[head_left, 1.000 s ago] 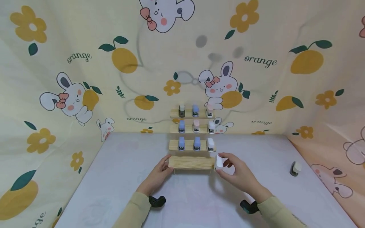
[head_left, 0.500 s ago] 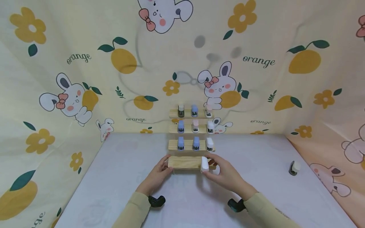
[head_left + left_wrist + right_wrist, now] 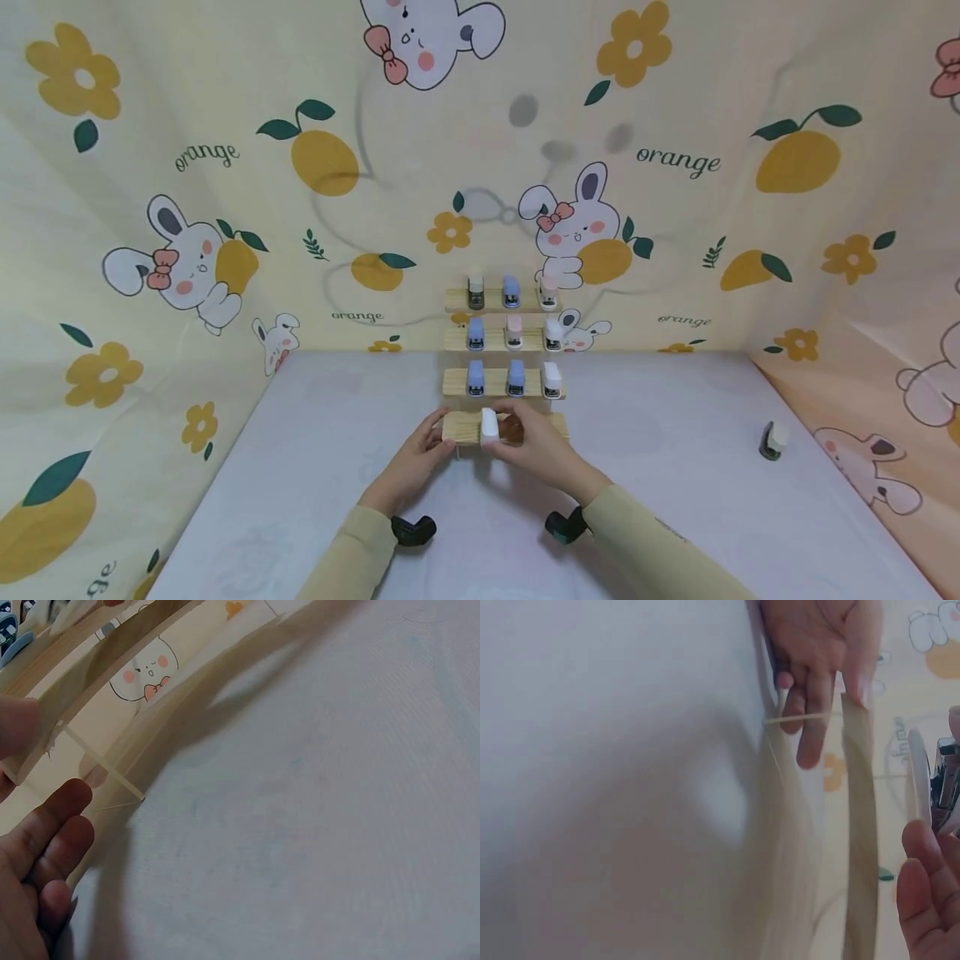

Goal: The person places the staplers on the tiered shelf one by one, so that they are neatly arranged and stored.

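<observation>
Between the thumb and fingers of my right hand (image 3: 546,454) is a white mini stapler (image 3: 489,426), held over the left-middle part of the lowest wooden shelf board (image 3: 461,428). The right wrist view shows its metal inner parts (image 3: 946,776) at the edge, apart from the board. My left hand (image 3: 411,463) grips the left end of that same board, thumb at the front, while its other fingers (image 3: 66,844) extend below. Behind, three higher boards carry several mini staplers, among them a blue stapler (image 3: 516,378), a pink stapler (image 3: 513,332) and a white stapler (image 3: 552,380).
A dark stapler with a pale top (image 3: 773,441) lies alone at the right of the white-covered table (image 3: 322,417). Thin rods (image 3: 105,763) support the shelf. A patterned cloth (image 3: 300,250) rises behind and at both sides.
My right hand has carried the white stapler leftward from the right end of the lowest board to left of its middle. My left hand has stayed on the board's end.
</observation>
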Motion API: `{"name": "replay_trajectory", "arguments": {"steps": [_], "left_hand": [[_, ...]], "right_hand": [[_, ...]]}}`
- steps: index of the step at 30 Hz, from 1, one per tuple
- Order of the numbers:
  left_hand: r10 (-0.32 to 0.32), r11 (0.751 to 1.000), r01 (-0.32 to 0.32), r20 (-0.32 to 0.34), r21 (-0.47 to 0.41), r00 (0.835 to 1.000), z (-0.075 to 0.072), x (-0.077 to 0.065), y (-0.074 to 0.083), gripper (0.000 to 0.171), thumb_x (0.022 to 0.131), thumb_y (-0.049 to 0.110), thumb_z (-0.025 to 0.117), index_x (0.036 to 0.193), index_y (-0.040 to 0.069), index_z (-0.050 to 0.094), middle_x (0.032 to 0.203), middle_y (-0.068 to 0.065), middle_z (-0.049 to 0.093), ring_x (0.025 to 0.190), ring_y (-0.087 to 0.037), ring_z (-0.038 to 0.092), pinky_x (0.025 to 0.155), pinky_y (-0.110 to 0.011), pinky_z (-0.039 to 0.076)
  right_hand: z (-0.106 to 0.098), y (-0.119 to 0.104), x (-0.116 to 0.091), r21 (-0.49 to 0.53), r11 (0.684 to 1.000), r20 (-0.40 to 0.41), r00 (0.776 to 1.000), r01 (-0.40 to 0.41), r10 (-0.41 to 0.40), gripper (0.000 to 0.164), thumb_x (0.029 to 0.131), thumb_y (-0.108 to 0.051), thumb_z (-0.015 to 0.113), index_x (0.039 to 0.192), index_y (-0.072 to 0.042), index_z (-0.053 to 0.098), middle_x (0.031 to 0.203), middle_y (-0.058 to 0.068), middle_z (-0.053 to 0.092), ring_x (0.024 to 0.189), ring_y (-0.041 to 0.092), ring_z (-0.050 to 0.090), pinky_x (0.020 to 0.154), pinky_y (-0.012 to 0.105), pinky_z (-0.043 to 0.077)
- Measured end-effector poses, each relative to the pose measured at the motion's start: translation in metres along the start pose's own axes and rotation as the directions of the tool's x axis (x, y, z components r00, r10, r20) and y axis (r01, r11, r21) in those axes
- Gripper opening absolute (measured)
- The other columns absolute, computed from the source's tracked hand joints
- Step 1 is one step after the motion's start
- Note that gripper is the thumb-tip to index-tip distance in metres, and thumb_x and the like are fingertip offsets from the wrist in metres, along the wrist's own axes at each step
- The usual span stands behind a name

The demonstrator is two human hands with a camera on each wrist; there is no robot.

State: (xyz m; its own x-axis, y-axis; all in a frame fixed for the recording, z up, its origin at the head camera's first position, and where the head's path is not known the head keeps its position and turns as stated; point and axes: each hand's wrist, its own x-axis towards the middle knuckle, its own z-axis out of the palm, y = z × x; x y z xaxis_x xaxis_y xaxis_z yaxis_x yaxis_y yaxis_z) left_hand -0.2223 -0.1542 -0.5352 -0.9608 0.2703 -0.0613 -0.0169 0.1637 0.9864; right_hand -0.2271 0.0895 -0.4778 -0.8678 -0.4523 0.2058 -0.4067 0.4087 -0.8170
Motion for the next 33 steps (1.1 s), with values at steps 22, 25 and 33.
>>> {"name": "replay_trajectory", "arguments": {"steps": [22, 25, 33], "left_hand": [[-0.035, 0.999, 0.035, 0.002, -0.020, 0.999, 0.001, -0.003, 0.007, 0.063, 0.099, 0.017, 0.057, 0.153, 0.019, 0.025, 0.129, -0.014, 0.057, 0.119, -0.026, 0.052, 0.105, -0.052, 0.031], [-0.035, 0.999, 0.035, -0.005, -0.020, 0.999, 0.001, -0.001, 0.001, 0.063, 0.099, 0.021, 0.057, 0.153, 0.023, 0.026, 0.130, -0.012, 0.057, 0.119, -0.024, 0.052, 0.105, -0.051, 0.032], [-0.021, 1.000, 0.021, -0.013, -0.003, 1.000, 0.002, 0.002, -0.005, 0.062, 0.098, 0.029, 0.059, 0.152, 0.030, 0.028, 0.132, -0.012, 0.056, 0.123, -0.025, 0.050, 0.108, -0.051, 0.028]], "right_hand": [[0.019, 0.007, 0.021, -0.006, 0.989, -0.013, 0.989, -0.146, 0.146, 0.057, 0.084, -0.043, 0.075, 0.128, -0.016, 0.051, 0.084, 0.000, 0.059, 0.074, 0.015, 0.054, 0.059, 0.027, 0.045], [0.019, 0.006, 0.020, -0.011, 0.988, -0.011, 0.988, -0.157, 0.157, 0.059, 0.083, -0.044, 0.075, 0.128, -0.013, 0.051, 0.083, 0.000, 0.059, 0.074, 0.016, 0.054, 0.060, 0.028, 0.045], [0.012, -0.002, 0.007, -0.022, 0.989, -0.011, 0.990, -0.144, 0.144, 0.065, 0.082, -0.042, 0.076, 0.130, -0.006, 0.050, 0.106, 0.005, 0.061, 0.089, 0.016, 0.057, 0.073, 0.031, 0.049]]}}
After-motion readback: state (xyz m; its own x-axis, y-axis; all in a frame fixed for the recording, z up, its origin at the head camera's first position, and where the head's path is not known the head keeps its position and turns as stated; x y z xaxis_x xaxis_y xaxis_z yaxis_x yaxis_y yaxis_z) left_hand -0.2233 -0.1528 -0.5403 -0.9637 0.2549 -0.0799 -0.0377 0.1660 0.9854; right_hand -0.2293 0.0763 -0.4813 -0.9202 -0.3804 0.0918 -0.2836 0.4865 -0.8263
